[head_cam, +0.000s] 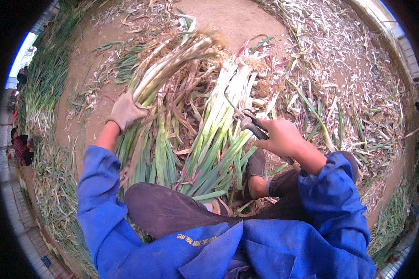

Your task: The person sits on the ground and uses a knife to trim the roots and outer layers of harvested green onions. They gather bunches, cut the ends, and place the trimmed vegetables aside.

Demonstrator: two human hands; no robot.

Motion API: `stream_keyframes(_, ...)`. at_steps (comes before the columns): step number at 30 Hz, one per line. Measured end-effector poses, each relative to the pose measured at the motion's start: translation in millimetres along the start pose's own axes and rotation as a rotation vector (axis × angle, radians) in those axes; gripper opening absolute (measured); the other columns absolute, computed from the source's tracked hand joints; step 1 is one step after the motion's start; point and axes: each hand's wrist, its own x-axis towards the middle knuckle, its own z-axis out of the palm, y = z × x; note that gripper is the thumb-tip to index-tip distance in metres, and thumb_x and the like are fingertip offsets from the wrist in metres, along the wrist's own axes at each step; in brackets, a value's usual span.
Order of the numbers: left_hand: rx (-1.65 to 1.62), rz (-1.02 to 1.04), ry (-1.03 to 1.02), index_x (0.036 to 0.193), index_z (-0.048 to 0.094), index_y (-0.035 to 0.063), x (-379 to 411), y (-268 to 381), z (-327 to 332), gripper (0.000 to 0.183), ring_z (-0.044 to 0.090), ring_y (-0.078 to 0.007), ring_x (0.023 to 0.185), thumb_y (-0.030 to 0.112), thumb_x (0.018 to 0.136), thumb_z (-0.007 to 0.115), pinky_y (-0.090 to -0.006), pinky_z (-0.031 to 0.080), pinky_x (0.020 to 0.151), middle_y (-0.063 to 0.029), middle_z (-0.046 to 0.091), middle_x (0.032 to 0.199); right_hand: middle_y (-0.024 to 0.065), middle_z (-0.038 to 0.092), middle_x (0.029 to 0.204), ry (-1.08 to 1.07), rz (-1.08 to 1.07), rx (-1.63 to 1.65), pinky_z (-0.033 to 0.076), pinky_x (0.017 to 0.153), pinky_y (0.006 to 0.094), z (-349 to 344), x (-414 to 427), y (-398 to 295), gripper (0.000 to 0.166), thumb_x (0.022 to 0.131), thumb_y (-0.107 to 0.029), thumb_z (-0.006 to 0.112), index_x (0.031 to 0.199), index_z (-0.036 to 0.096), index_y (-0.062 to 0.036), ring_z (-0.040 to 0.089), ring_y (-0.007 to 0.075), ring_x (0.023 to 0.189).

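Observation:
My left hand (127, 110), in a pale work glove, grips a bundle of long green onions (152, 80). The bundle's brown, root-end tips point up and to the right, blurred. In my bare right hand (281, 137) is a pair of metal hand shears (245, 122) with dark handles. Their tips lie over a second pile of green onions (209, 118), white stalks up and green leaves towards my knees. Whether the blades touch a stalk I cannot tell. A pink tie (188, 178) lies across the leaves of this pile.
Dry peelings and leaf scraps (342, 76) cover the ground at right. Bare brown soil (227, 17) shows at the top. More green onions (42, 90) lie in a row at far left, near another person (21, 148). My shoe (256, 162) stands beside the pile.

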Motion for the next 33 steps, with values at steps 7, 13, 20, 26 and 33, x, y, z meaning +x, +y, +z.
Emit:
stream_keyframes(7, -0.206, -0.001, -0.313, 0.114, 0.073, -0.0004, 36, 160, 7, 0.068, 0.075, -0.0309, 0.093, 0.048, 0.069, 0.085, -0.0415, 0.058, 0.086, -0.0215, 0.077, 0.101, 0.0235, 0.074, 0.092, -0.011, 0.057, -0.034, 0.058, 0.083, 0.0523, -1, -11, 17, 0.049, 0.079, -0.043, 0.077, 0.107, 0.072, -0.0031, 0.073, 0.0422, 0.092)
stream_keyframes(13, -0.245, 0.026, -0.258, 0.122, 0.073, 0.0031, 49, 186, 198, 0.074, 0.074, -0.0339, 0.096, 0.052, 0.068, 0.087, -0.0420, 0.057, 0.088, -0.0215, 0.077, 0.109, 0.0231, 0.075, 0.096, -0.082, 0.110, -0.036, 0.059, 0.084, 0.0508, 8, -29, 44, 0.049, 0.080, -0.047, 0.075, 0.099, 0.076, -0.0017, 0.073, 0.0410, 0.094)
stream_keyframes(20, -0.100, -0.124, -0.342, 0.145, 0.047, -0.0099, 7, 192, 240, 0.112, 0.065, -0.0441, 0.122, 0.068, 0.072, 0.082, -0.0447, 0.052, 0.105, -0.0334, 0.065, 0.130, 0.0249, 0.074, 0.096, -0.093, 0.164, -0.037, 0.058, 0.085, 0.0521, 23, -38, 65, 0.053, 0.080, -0.046, 0.078, 0.108, 0.073, -0.0015, 0.073, 0.0425, 0.094)
stream_keyframes(26, -0.111, -0.093, -0.437, 0.144, 0.047, -0.0084, -20, 172, 232, 0.105, 0.066, -0.0453, 0.118, 0.067, 0.077, 0.079, -0.0469, 0.051, 0.103, -0.0336, 0.066, 0.126, 0.0239, 0.073, 0.093, -0.110, 0.023, -0.020, 0.058, 0.084, 0.0531, 44, -37, 43, 0.056, 0.079, -0.048, 0.078, 0.111, 0.070, -0.0029, 0.072, 0.0438, 0.092)
stream_keyframes(33, -0.206, -0.087, -0.382, 0.127, 0.067, -0.0027, -8, 154, 230, 0.068, 0.071, -0.0413, 0.107, 0.051, 0.085, 0.076, -0.0472, 0.054, 0.095, -0.0294, 0.073, 0.114, 0.0231, 0.075, 0.095, -0.129, 0.013, 0.047, 0.060, 0.083, 0.0512, 63, -51, 24, 0.051, 0.078, -0.045, 0.078, 0.105, 0.072, -0.0025, 0.074, 0.0409, 0.093)
